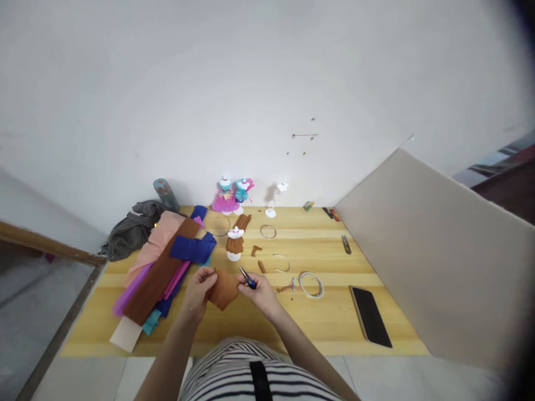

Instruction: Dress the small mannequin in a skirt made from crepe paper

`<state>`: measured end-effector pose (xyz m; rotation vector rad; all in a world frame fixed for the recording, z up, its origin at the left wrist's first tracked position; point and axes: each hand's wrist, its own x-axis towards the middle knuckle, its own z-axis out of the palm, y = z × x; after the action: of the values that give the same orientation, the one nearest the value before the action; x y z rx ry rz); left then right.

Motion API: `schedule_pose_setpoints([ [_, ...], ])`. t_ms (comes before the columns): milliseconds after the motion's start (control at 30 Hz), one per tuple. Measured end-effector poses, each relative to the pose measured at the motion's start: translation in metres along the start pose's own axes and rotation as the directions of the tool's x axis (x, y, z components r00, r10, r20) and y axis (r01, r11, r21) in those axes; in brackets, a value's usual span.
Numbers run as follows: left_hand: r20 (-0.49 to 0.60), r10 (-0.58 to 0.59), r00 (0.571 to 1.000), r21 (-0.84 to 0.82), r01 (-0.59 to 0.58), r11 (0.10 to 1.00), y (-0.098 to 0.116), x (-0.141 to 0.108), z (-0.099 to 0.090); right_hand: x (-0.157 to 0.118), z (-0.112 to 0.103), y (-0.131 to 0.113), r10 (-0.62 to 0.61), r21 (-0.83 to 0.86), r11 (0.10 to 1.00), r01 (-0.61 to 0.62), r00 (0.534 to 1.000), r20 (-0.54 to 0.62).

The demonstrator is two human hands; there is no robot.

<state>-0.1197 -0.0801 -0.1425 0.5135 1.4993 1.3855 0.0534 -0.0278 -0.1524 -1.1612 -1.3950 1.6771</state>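
Bunching a striped cloth [134,236] at the left, beside a lidded bottle [166,194] by the wall, hiding any contents from view. Heaping crepe-paper strips [163,270] in brown, peach, purple and blue on the left of the tabletop [326,334]. Pinching the upper left edge of a brown crepe-paper piece [223,291] between the fingers of the left hand [199,291], holding it at the near middle. Displaying two apparently dressed figures on the far side: a pink-skirted mannequin [225,201] and, just to the right, a turquoise-dressed mannequin [242,192]. Showing only a short brown garment on the brown-dressed mannequin [234,245] nearer by, seeming partly finished. Clasping a blue-handled tool [249,280], possibly scissors or pliers, in the fingers of the right hand [262,294], also reaching the brown piece's right edge. Leaving a bare white mannequin [282,187] undressed at the far side, seemingly not begun. Showing tabletop through a white tape roll [320,289] farther right. Resting a dark-screened phone [370,317] at the near right.
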Motion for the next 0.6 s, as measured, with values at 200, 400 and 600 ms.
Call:
schedule_pose_setpoints([
  [200,-0.273,0.082,0.958,0.303,0.005,0.953,-0.045,0.057,-0.052,0.011,-0.001,0.054,0.090,-0.135,0.986,-0.093,0.996,-0.029],
  [400,-0.240,0.229,0.943,0.642,-0.023,0.767,-0.042,0.090,-0.064,0.010,-0.015,0.108,0.180,-0.345,0.917,-0.200,0.980,-0.090],
  [600,-0.103,0.243,0.964,0.841,-0.046,0.540,-0.001,0.155,-0.045,-0.001,-0.021,0.155,0.230,-0.497,0.821,-0.282,0.959,-0.164],
])
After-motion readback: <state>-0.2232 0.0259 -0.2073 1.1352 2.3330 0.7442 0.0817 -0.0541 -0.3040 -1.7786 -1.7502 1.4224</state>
